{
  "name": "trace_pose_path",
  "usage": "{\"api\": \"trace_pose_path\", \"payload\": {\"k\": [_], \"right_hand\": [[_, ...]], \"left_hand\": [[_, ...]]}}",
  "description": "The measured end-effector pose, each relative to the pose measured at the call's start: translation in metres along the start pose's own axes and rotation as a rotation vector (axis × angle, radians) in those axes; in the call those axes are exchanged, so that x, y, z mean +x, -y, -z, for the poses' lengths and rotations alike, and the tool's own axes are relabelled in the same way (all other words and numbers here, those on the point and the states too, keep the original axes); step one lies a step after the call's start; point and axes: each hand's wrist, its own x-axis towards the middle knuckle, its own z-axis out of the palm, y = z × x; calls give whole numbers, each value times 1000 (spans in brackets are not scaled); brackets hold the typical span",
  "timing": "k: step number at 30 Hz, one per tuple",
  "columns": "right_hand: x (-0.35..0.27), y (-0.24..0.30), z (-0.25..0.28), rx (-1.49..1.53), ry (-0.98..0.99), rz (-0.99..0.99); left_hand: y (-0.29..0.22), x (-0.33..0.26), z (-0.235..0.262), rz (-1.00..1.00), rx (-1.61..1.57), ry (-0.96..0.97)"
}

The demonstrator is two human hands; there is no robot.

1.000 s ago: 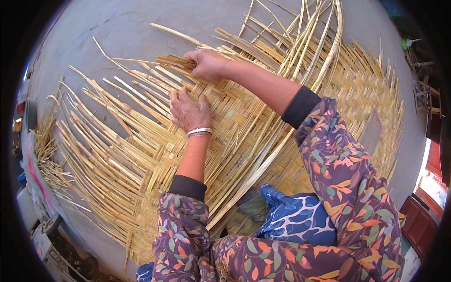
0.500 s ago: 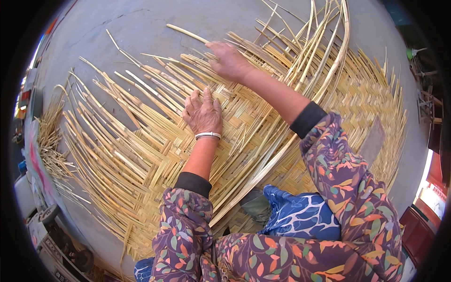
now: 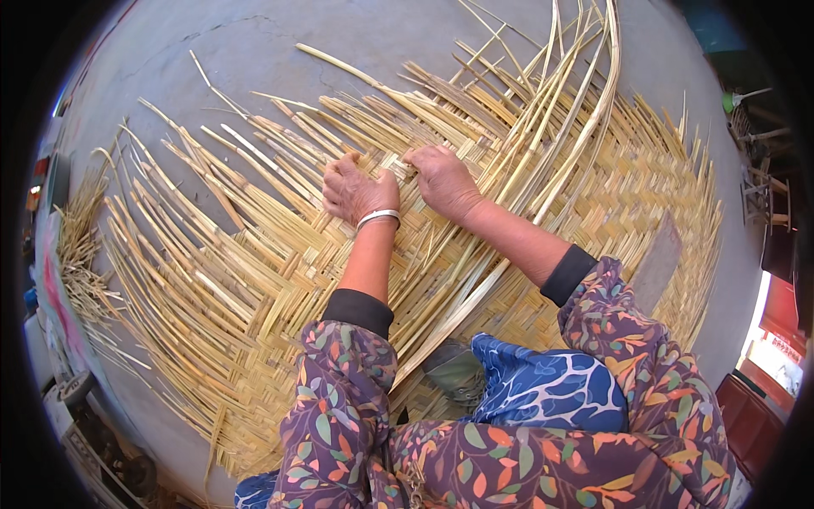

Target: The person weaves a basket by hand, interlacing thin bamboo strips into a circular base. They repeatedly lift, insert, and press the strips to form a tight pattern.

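A large woven reed mat (image 3: 632, 191) in a zigzag pattern spreads over the floor beneath my arms. Long loose reed strips (image 3: 195, 254) fan out from its left and far edges. My left hand (image 3: 360, 193), with a pale bracelet at the wrist, is closed, its curled fingers on strips at the weaving line. Just to its right, my right hand (image 3: 445, 182) is closed too, pinching strips at the same line. Both fingertips are partly hidden. A bundle of long strips (image 3: 543, 157) crosses the mat diagonally beside my right forearm.
A flat, greyish blade-like piece (image 3: 658, 263) lies on the mat to the right. Loose straw (image 3: 83, 254) is heaped on the floor at far left, near a wheeled object (image 3: 78, 388). My blue-patterned knee (image 3: 547, 390) rests over the mat's near part.
My right hand has come back toward me from the far edge, beside the left. My left hand's fingers, spread flat before, are now curled in.
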Motion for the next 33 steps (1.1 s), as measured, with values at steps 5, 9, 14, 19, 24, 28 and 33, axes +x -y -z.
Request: {"api": "trace_pose_path", "payload": {"k": [5, 9, 14, 19, 24, 28, 33], "right_hand": [[-2, 1, -4, -8, 0, 4], [-2, -3, -20, -72, 29, 64], [-4, -9, -16, -172, -52, 183], [-18, -5, -27, -536, 120, 285], [-28, -2, -26, -739, 279, 354], [-24, 3, -8, -886, 418, 323], [-2, 112, 14, -1117, 815, 283]], "left_hand": [[3, 0, -2, 28, -34, -16], [23, 9, 6, -27, -61, 57], [96, 6, 72, -607, -69, -30], [264, 22, 192, -720, 308, 175], [445, -25, 304, 13, 244, 40], [575, -82, 297, 619, -131, -18], [619, -131, 280, 1048, -920, -158]]}}
